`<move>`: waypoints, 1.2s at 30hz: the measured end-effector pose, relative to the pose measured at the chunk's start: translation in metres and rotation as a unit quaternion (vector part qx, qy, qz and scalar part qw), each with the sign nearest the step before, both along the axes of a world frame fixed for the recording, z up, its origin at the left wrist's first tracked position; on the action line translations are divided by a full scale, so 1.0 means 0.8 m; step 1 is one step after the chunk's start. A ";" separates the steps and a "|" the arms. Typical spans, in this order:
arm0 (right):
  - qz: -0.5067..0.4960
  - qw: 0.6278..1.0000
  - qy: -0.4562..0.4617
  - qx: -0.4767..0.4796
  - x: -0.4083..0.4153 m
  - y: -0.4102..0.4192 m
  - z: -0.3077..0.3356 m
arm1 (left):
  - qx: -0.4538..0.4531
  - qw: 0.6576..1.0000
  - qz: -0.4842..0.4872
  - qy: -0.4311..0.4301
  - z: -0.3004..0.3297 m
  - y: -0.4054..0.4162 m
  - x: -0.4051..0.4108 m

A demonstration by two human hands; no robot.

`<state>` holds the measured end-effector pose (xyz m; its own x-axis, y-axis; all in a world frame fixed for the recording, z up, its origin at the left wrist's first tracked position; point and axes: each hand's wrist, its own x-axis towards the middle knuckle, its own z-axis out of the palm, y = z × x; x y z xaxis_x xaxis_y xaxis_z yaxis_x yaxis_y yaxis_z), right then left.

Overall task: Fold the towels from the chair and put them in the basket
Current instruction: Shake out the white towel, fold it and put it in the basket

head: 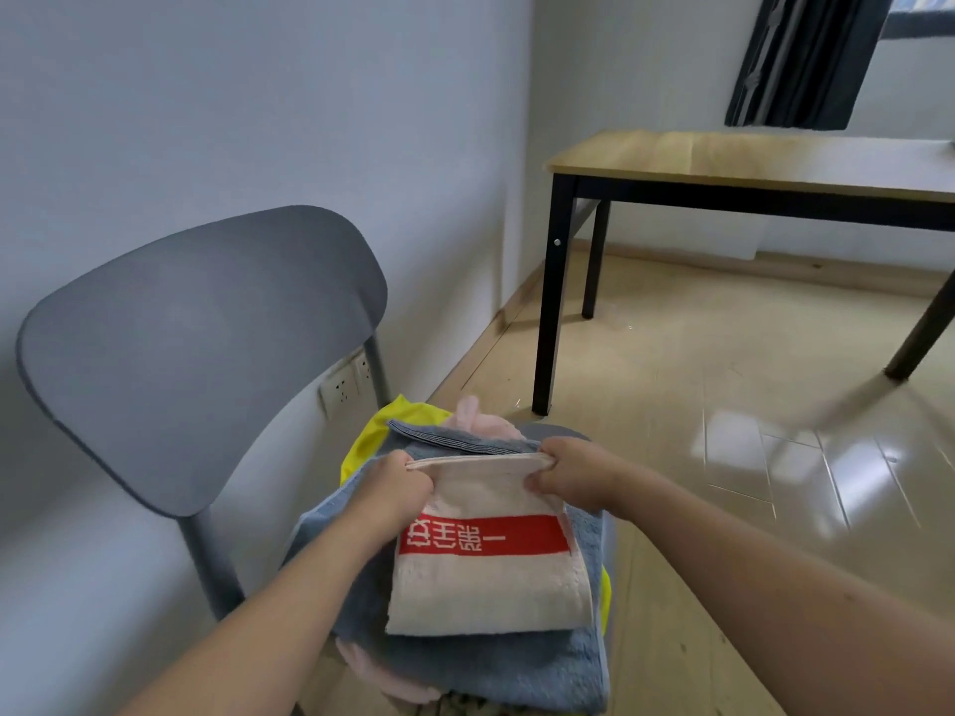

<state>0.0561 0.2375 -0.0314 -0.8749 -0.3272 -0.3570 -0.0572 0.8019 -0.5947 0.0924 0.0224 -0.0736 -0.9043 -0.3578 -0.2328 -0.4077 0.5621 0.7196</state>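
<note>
Nearest to me, both forearms reach in from the bottom edge toward the pile on the seat; my left hand (398, 488) has its fingers curled round the upper left corner of the cream towel (486, 586), and my right hand (563, 472) pinches the upper right corner in the same way, so the top hem is drawn taut between the two fists; the cream towel hangs down toward me from that hem, doubled over, with a red band (483, 535) of white characters across its middle; its lower edge lies on the blue towel (496, 669), which spreads over most of the seat beneath it; a pink towel (480, 418) shows at the far side of the pile and again at the near left edge, and a yellow cloth (369, 447) peeks out on the left and along the right edge; all of these rest on the grey chair (201, 348), whose curved back rises to the left against the wall; just behind a chair leg sits a wall socket (343, 387); farther off to the right, a wooden table (749, 157) on black legs stands on the glossy floor (723, 405); beyond it, a dark curtain (806, 59) hangs in the top right corner.
</note>
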 end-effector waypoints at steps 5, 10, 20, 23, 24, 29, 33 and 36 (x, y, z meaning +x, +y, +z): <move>-0.086 0.987 -0.102 -0.091 -0.017 -0.007 -0.018 | 0.044 0.998 -0.003 -0.042 -0.025 -0.003 -0.018; -0.117 0.974 -0.143 -0.134 -0.028 -0.016 -0.019 | 0.174 0.983 0.028 -0.050 -0.025 -0.005 -0.017; -0.040 0.981 -0.156 -0.105 -0.028 -0.009 -0.021 | 0.035 0.993 -0.085 -0.074 0.010 0.007 -0.016; 0.057 0.995 -0.071 0.025 -0.026 -0.005 -0.005 | 0.030 0.985 -0.157 -0.062 0.039 0.005 -0.005; 0.075 0.995 -0.048 0.050 -0.025 -0.003 0.004 | 0.034 0.985 -0.162 -0.047 0.050 0.002 -0.002; 0.151 0.986 0.024 0.059 -0.007 0.005 0.084 | -0.048 0.961 -0.274 0.013 0.130 0.001 0.008; 0.175 0.975 0.126 0.058 0.029 0.011 0.115 | -0.258 0.895 -0.339 0.136 0.164 -0.003 0.032; 0.173 0.949 0.240 0.111 0.066 0.020 0.090 | -0.390 0.824 -0.364 0.191 0.135 -0.005 0.063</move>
